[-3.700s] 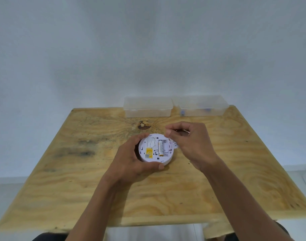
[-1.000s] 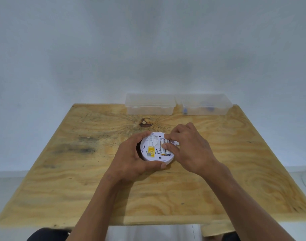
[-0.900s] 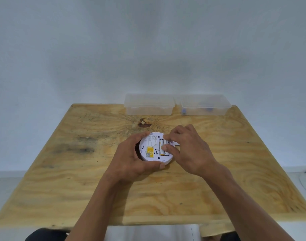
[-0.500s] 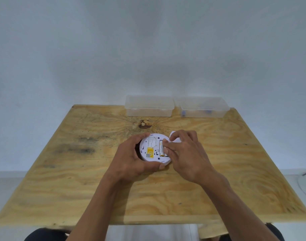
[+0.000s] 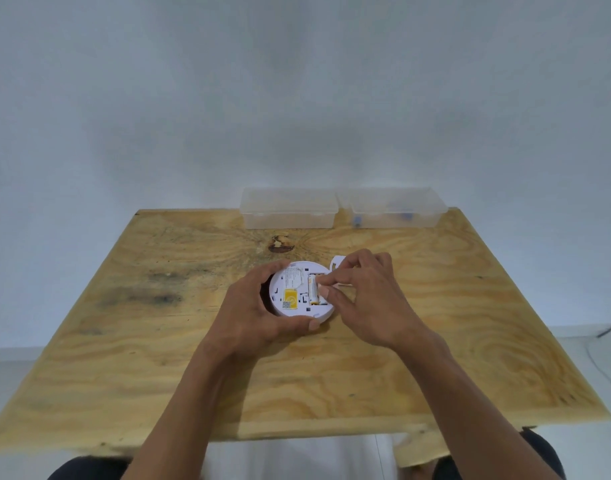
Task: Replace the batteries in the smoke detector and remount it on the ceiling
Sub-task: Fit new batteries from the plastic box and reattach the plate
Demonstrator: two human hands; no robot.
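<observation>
A round white smoke detector (image 5: 293, 299) lies back-side up on the wooden table (image 5: 158, 358). It shows a yellow label and an open battery compartment. One battery (image 5: 312, 289) sits in the compartment's left slot. My left hand (image 5: 252, 320) grips the detector's rim from the left and near side. My right hand (image 5: 363, 299) has its fingers curled, with index fingertip and thumb pinching a second battery in the right slot, which is mostly hidden. A white cover piece (image 5: 338, 263) lies just behind my right fingers.
Two clear plastic boxes stand at the table's far edge: the left box (image 5: 288, 211) and the right box (image 5: 397, 209), which holds small bluish items. A dark knot (image 5: 280, 244) marks the wood behind the detector. A white wall rises behind the table.
My right hand came down from above the detector's far right edge onto the battery compartment, and its fingertips have stayed there. My left hand has kept its grip on the rim.
</observation>
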